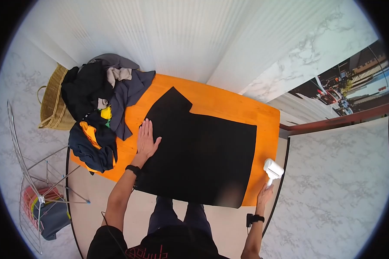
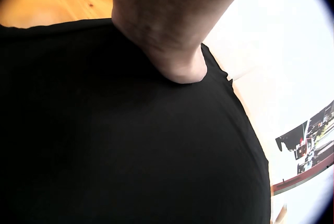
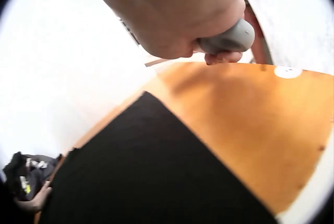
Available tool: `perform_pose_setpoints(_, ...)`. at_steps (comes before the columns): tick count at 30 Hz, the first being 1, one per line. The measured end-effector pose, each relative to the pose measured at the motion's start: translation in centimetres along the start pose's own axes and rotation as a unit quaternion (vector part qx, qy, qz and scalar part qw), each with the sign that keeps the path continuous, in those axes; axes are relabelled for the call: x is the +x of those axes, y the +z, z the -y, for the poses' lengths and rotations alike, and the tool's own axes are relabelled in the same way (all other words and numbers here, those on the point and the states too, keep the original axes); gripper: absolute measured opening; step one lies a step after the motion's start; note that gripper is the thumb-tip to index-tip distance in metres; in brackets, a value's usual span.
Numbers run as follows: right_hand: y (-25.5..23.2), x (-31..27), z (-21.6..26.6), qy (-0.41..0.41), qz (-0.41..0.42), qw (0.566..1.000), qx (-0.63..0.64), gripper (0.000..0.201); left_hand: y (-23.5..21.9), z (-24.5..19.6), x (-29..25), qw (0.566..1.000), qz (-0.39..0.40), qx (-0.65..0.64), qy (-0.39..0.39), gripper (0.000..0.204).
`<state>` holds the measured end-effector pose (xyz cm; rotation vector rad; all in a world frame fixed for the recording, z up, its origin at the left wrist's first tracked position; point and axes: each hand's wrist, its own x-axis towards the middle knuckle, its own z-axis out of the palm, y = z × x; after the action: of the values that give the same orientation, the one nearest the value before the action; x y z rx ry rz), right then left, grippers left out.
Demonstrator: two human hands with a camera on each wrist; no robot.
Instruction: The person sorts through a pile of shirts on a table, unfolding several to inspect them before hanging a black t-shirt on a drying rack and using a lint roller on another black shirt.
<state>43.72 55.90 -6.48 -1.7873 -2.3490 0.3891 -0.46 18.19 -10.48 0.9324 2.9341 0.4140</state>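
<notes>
A black T-shirt (image 1: 199,151) lies spread flat over most of the wooden table, one short sleeve pointing to the far edge. My left hand (image 1: 147,140) rests on the shirt's left edge with its fingers straight; in the left wrist view the hand (image 2: 180,67) presses on the black cloth. At the table's right edge, my right hand (image 1: 264,195) grips the handle of a white lint roller (image 1: 273,168), whose wide head points away from me, off the shirt. The grey end of the lint roller's handle (image 3: 232,37) sticks out of my fist in the right wrist view.
Dark clothes (image 1: 90,90) are heaped on the table's left end, against a woven basket (image 1: 56,101). A metal drying rack (image 1: 41,199) with cloths stands at the lower left. Orange wood of the table (image 1: 266,125) shows along the right. A white curtain (image 1: 177,39) hangs behind.
</notes>
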Motion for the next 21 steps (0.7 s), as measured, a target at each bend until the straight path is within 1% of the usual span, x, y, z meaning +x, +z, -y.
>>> perform_pose_setpoints(1,-0.8,-0.8,1.9,-0.006,-0.01,1.0,0.022,0.036,-0.2,-0.1,0.0,1.0,-0.013,-0.01,0.01,0.082)
perform_pose_setpoints(2,-1.0,-1.6,4.2,0.003,0.022,0.999,0.04,0.047,-0.4,-0.3,0.1,1.0,-0.016,-0.013,0.011,0.082)
perform_pose_setpoints(4,-0.8,-4.7,12.1,-0.093,0.018,0.993,0.077,0.048,-0.7,-0.8,0.1,0.999,-0.024,-0.037,0.009,0.083)
perform_pose_setpoints(5,-0.8,-6.2,16.5,-0.086,0.079,0.989,0.09,0.045,-1.0,-0.8,0.1,0.998,-0.028,-0.049,0.009,0.084)
perform_pose_setpoints(6,-2.8,-7.5,22.4,-0.094,0.178,0.971,0.13,0.044,-0.7,-0.7,0.1,0.998,-0.034,-0.043,0.006,0.087)
perform_pose_setpoints(7,-1.6,-8.5,25.8,-0.145,0.191,0.958,0.157,0.041,-0.5,-0.5,0.1,0.998,-0.039,-0.049,0.009,0.087)
perform_pose_setpoints(8,-0.1,-9.2,29.0,-0.177,0.219,0.949,0.146,0.039,-0.3,-0.3,0.1,0.998,-0.04,-0.056,0.001,0.09)
perform_pose_setpoints(9,2.1,-10.0,31.8,-0.251,0.192,0.935,0.161,0.037,-0.2,0.0,0.2,0.997,-0.04,-0.063,-0.006,0.093)
perform_pose_setpoints(11,4.9,-11.0,37.3,-0.287,0.224,0.919,0.153,0.035,0.1,0.4,0.3,0.996,-0.04,-0.079,-0.016,0.096)
perform_pose_setpoints(12,6.3,-11.3,39.6,-0.284,0.238,0.918,0.143,0.034,0.2,0.7,0.3,0.995,-0.035,-0.088,-0.028,0.1)
perform_pose_setpoints(13,7.5,-11.6,41.6,-0.28,0.251,0.917,0.133,0.033,0.2,0.9,0.2,0.995,-0.036,-0.094,-0.026,0.1)
perform_pose_setpoints(14,8.4,-11.9,43.2,-0.28,0.247,0.918,0.129,0.033,0.3,1.1,0.1,0.995,-0.03,-0.095,-0.03,0.102)
perform_pose_setpoints(16,10.2,-12.2,45.7,-0.258,0.252,0.928,0.096,0.033,0.4,1.5,0.0,0.994,-0.024,-0.103,-0.032,0.104)
perform_pose_setpoints(18,11.7,-12.2,47.1,-0.24,0.251,0.935,0.072,0.034,0.5,1.6,-0.1,0.992,-0.041,-0.115,-0.027,0.105)
perform_pose_setpoints(19,12.4,-12.0,47.5,-0.224,0.253,0.94,0.054,0.034,0.4,1.6,-0.1,0.991,-0.04,-0.121,-0.027,0.105)
perform_pose_setpoints(21,13.2,-11.3,48.2,-0.218,0.247,0.943,0.054,0.035,0.2,1.7,-0.1,0.991,-0.032,-0.126,-0.037,0.107)
